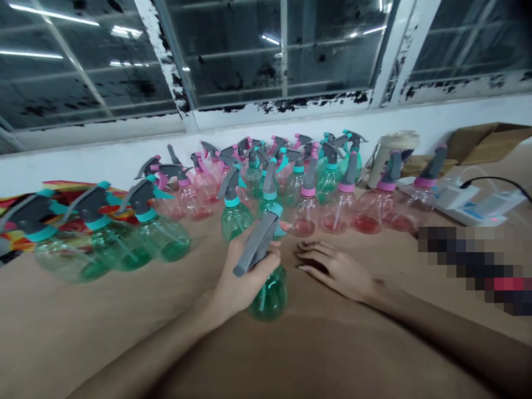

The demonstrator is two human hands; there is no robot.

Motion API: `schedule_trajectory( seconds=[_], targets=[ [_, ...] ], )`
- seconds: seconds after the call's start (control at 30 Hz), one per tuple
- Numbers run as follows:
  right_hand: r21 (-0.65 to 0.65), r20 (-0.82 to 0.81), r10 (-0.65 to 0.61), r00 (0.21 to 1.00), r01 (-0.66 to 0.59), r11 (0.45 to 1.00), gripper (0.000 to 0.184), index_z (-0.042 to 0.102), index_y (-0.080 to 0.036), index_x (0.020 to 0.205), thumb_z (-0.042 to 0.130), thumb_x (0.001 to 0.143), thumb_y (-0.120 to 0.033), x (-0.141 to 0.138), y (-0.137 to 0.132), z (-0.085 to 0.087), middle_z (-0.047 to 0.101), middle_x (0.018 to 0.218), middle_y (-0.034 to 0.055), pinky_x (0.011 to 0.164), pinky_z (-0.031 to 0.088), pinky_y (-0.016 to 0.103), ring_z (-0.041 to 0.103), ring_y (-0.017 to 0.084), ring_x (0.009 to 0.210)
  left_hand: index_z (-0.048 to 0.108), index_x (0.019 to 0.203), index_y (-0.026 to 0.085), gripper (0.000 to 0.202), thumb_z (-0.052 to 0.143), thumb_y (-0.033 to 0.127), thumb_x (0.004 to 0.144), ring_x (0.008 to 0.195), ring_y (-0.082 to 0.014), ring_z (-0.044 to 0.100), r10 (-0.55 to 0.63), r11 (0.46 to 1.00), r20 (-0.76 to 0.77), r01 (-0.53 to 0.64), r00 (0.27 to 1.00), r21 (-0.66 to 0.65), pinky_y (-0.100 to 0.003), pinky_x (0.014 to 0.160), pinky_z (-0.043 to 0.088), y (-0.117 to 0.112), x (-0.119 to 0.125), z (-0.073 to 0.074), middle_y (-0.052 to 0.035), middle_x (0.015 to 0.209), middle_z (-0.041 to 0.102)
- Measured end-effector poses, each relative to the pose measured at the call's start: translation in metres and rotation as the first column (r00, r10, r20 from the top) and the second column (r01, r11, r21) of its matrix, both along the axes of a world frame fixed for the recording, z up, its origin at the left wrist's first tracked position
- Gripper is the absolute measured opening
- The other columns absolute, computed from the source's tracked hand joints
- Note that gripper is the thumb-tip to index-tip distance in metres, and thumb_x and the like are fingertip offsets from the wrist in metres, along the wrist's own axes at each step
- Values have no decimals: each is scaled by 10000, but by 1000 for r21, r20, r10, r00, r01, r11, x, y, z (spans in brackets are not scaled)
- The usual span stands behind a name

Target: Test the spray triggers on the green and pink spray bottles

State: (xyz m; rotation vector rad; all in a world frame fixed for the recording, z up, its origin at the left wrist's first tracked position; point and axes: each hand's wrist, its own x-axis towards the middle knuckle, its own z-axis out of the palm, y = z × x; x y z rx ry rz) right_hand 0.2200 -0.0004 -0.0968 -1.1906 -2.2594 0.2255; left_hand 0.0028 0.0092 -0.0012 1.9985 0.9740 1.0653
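My left hand (245, 271) is wrapped round the neck of a green spray bottle (269, 299) with a grey and teal trigger head. Its fingers hide the bottle's collar. My right hand (336, 269) rests on the brown tabletop (332, 349), fingers spread and bent, holding nothing. Just beyond it stand pink spray bottles (305, 221) with grey heads and pink collars. More green spray bottles (235, 213) stand behind my left hand.
Three green spray bottles (164, 241) stand at left, before a red and yellow patterned cloth (120, 198). Many pink and green bottles crowd the wall. At right are a pale flask (390, 158), a cardboard box (486, 141) and a power strip (474, 208) with plugs and a cable.
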Motion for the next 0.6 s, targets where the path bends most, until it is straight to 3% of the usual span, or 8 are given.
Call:
schedule_trajectory(
  seconds=[0.17,0.27,0.43,0.6],
  targets=[
    [-16,-4,-13,1000,13,1000,290,582,-233,1165,461,919,-326,0,0,-1,626,1195,57,1027,400,448,504,204,1197,623,1047,281,340,524,207,730,714,-178,649,32,999,-28,-31,999,28,-329,662,547,-1,-2,1,11,848,685],
    [-50,-10,-21,1000,21,999,326,554,-234,1209,462,916,-343,3,-1,-3,611,1228,62,1036,390,466,493,214,1213,611,1081,274,366,518,221,731,662,-176,641,-6,1000,-50,5,999,-19,-340,660,553,-3,-3,4,6,819,681],
    [-87,7,-10,1000,11,996,390,503,-253,1280,458,914,-377,10,-2,-10,539,1333,47,1069,350,475,436,219,1270,612,1083,275,367,518,209,734,780,-188,649,-70,996,-70,66,995,-66,-346,774,540,-2,-5,10,-13,927,681],
    [-111,16,-8,1000,10,994,375,525,-255,1261,462,913,-379,13,-2,-11,529,1346,28,1076,350,443,416,203,1285,614,1022,253,302,506,249,741,639,-173,614,-77,995,-101,70,992,-70,-319,626,531,-1,-5,11,-24,862,671]
  ],
)
